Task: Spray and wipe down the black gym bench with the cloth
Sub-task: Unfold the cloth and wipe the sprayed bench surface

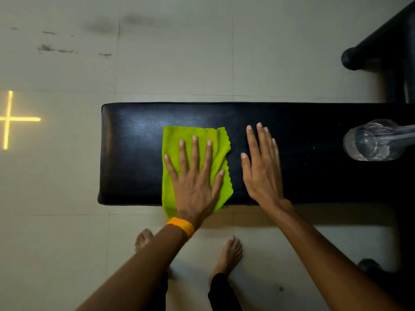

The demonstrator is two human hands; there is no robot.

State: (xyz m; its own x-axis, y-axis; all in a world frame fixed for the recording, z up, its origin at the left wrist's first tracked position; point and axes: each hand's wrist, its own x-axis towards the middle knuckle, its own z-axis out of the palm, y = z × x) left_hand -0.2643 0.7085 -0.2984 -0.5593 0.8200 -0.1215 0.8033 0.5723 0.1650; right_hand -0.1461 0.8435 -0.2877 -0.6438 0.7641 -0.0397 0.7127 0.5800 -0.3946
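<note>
A black padded gym bench (134, 153) runs left to right across the middle of the view. A lime-green cloth (175, 142) lies flat on its left half and hangs a little over the near edge. My left hand (195, 180) presses flat on the cloth with fingers spread; an orange band circles that wrist. My right hand (261, 167) rests flat on the bare bench just right of the cloth, fingers together, holding nothing. A clear plastic spray bottle (372, 141) lies on its side on the bench at the far right.
Pale floor tiles (179, 52) surround the bench. The bench's black frame and a round foot (352, 59) stand at the upper right. My two bare feet (229, 250) are on the floor just in front of the bench. A yellow cross of light (9, 118) marks the floor at left.
</note>
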